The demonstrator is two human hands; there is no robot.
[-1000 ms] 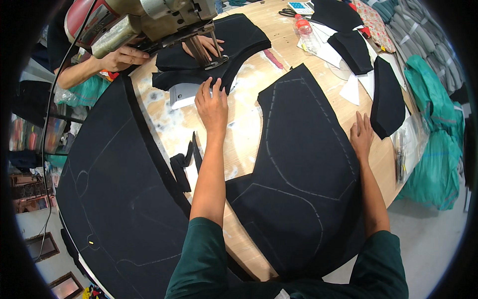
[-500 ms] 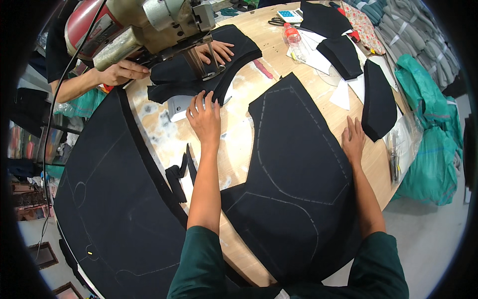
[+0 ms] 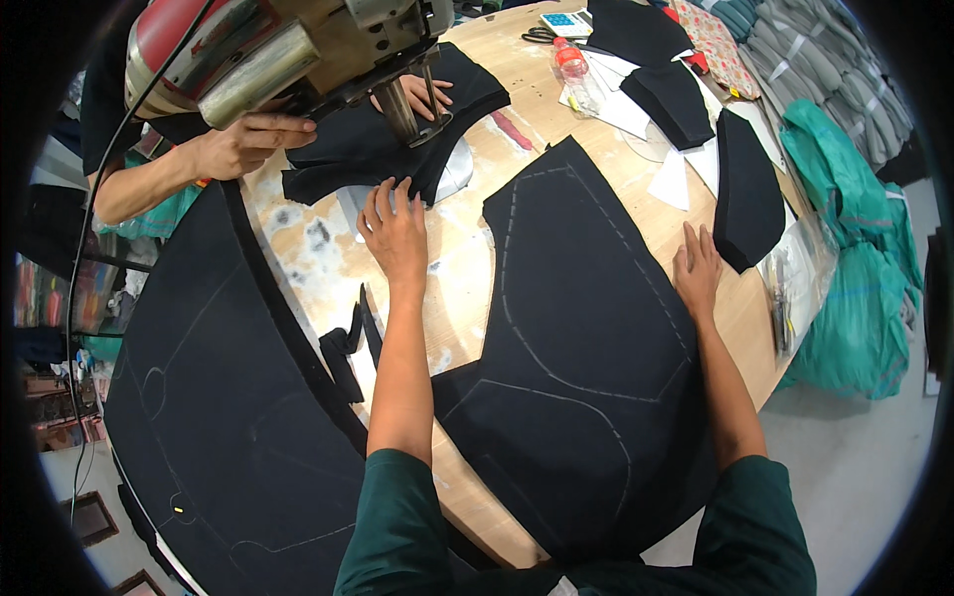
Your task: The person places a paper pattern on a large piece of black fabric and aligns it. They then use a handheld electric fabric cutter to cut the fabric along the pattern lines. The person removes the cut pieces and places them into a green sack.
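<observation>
My left hand (image 3: 396, 238) is open, its fingertips at the near edge of a thick black fabric stack (image 3: 338, 149), by the metal base plate (image 3: 459, 171) of a cutting machine (image 3: 288, 55). Flat and open, my right hand (image 3: 699, 270) rests on the table beside the right edge of a large black fabric stack (image 3: 586, 298) marked with chalk lines. Opposite me, another person's hand (image 3: 256, 145) grips the machine. That person's other hand (image 3: 422, 96) lies on the black stack, partly behind the machine's upright.
A wide chalk-marked black fabric (image 3: 219, 397) covers the left side. Black scraps (image 3: 343, 348) lie between the stacks. To the right are cut black pieces (image 3: 747, 189), a bottle (image 3: 571, 62), scissors (image 3: 538, 35) and a green bag (image 3: 850, 328). A cable (image 3: 91, 228) hangs at the left.
The cutting machine has shifted a little to the right along the black stack, with the other person's hand on it. My hands stay in nearly the same places; the whole view has shifted slightly.
</observation>
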